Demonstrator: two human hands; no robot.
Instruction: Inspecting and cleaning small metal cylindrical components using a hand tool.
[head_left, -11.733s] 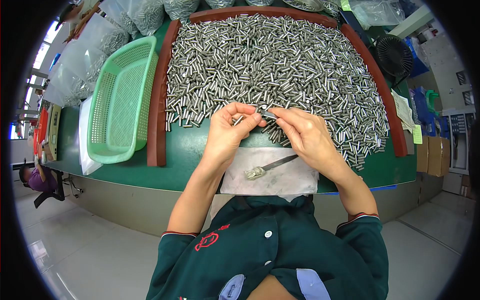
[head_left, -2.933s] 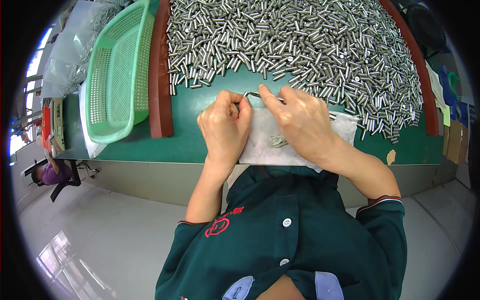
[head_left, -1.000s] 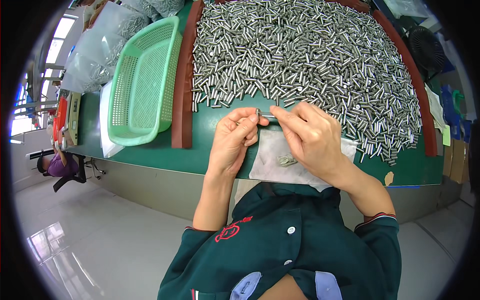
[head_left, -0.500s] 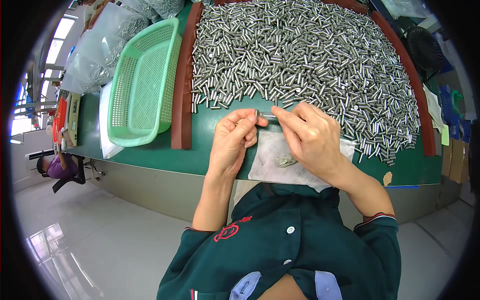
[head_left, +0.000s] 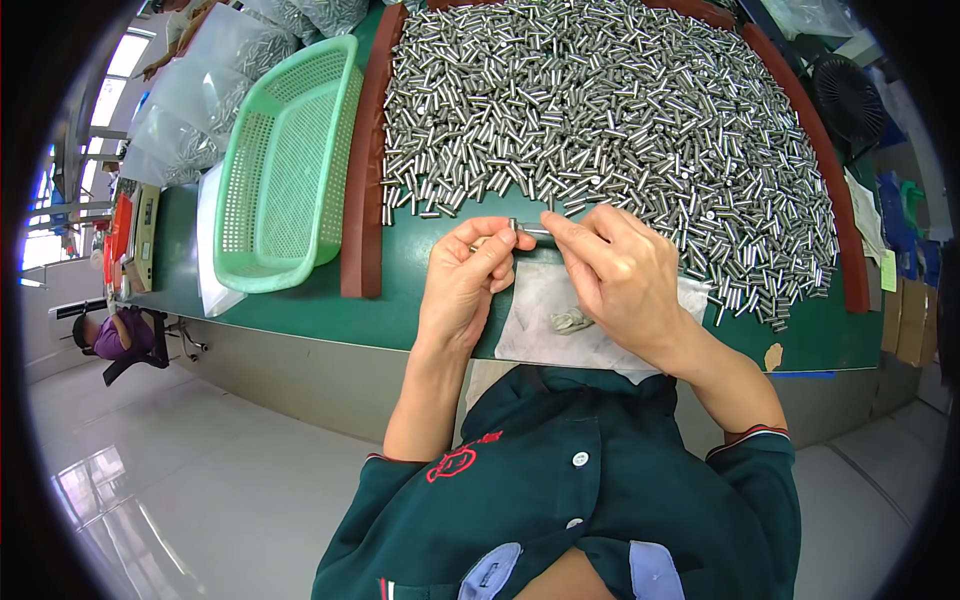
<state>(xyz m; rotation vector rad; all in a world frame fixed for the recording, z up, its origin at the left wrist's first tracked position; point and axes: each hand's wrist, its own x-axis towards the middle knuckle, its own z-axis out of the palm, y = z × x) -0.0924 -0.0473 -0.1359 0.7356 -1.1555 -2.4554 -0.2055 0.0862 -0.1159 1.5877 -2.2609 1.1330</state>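
Thumb and fingertips of my left hand [head_left: 460,285] pinch a short shiny metal pin [head_left: 513,226]. My right hand [head_left: 628,280] is closed around a slim metal rod [head_left: 535,231] that points left and reaches the pin; most of its length is hidden by the fingers. Both hands meet just in front of a wide heap of loose metal pins [head_left: 600,130]. Below the right hand lies a whitish cloth [head_left: 525,330] at the table's near edge, with a small crumpled grey-green lump [head_left: 571,320] on it.
Dark red rails [head_left: 362,220] border the heap on the green table [head_left: 400,320]. A green plastic basket [head_left: 335,200] stands left, near clear bags of metal parts [head_left: 180,125]. A black fan [head_left: 848,100] is at right. Another person [head_left: 120,335] sits far left.
My hands stay almost where they were, with the rod still against the pin. A person's arm at the upper left has shifted.
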